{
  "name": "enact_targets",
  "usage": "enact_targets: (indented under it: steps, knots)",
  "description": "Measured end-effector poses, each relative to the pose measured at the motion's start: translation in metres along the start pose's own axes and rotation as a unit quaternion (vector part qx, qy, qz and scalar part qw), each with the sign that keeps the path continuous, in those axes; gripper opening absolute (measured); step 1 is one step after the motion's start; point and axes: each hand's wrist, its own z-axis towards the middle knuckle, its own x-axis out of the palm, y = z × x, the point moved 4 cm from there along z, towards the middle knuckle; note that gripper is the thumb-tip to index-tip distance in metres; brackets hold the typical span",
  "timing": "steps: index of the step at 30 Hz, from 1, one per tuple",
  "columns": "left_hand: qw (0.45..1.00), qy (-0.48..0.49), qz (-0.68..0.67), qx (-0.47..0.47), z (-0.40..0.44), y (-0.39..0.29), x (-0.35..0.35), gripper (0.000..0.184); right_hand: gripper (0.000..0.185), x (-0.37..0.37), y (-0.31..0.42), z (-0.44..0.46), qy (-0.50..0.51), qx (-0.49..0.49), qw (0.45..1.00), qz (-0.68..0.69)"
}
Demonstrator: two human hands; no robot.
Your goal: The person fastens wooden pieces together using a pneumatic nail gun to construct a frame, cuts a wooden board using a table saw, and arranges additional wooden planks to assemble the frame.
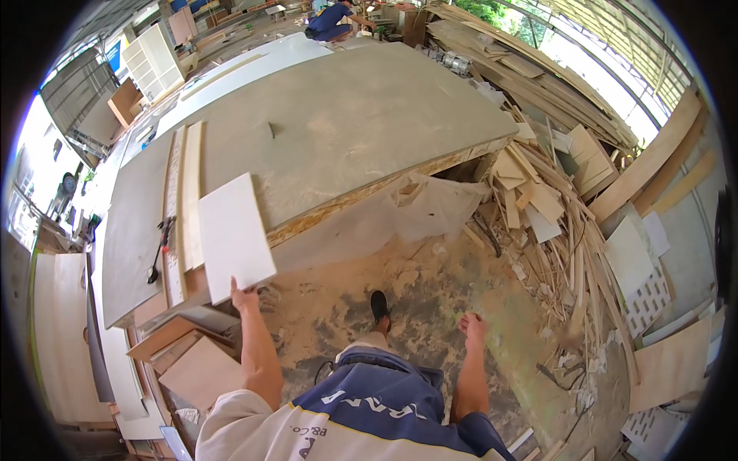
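My left hand [244, 297] grips the near edge of a white rectangular board [234, 230], fingers closed on it. The board lies at the left end of the large grey-topped workbench [346, 115], partly across long pale wood strips [191, 196]. My right hand [473, 326] hangs over the dusty floor to the right of my body. It holds nothing, and its fingers are loosely bent and a little apart.
A cable with a black end [154, 273] lies left of the strips. Scrap wood [569, 253] is heaped along the right side. Cut panels [201, 369] lean below the bench's left end. Another person [332, 21] crouches at the far end. Sawdust covers the floor [415, 292].
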Motion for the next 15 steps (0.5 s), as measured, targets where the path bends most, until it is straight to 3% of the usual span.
enact_targets:
  steps: [2,5,9,11,15]
  knots:
    - [0.995,-0.018,-0.001,0.096,0.031,0.008,-0.011,0.045,0.016,0.034,0.014,0.030,0.049,0.017,0.998,0.022]
    - [0.985,0.004,0.077,0.156,0.056,0.004,-0.043,0.043,0.018,0.061,0.032,0.053,0.063,0.041,0.997,0.010]
    - [0.983,0.096,0.097,0.124,0.006,0.010,-0.029,0.039,0.018,0.078,0.027,0.136,0.081,0.066,0.993,0.055]
    - [0.985,-0.042,0.100,0.136,-0.021,0.016,-0.034,0.037,0.016,0.093,0.047,0.174,0.064,0.086,0.992,0.059]
    - [0.984,-0.080,0.128,0.097,-0.091,0.046,-0.034,0.035,0.021,0.137,0.139,0.241,0.136,0.050,0.988,0.059]
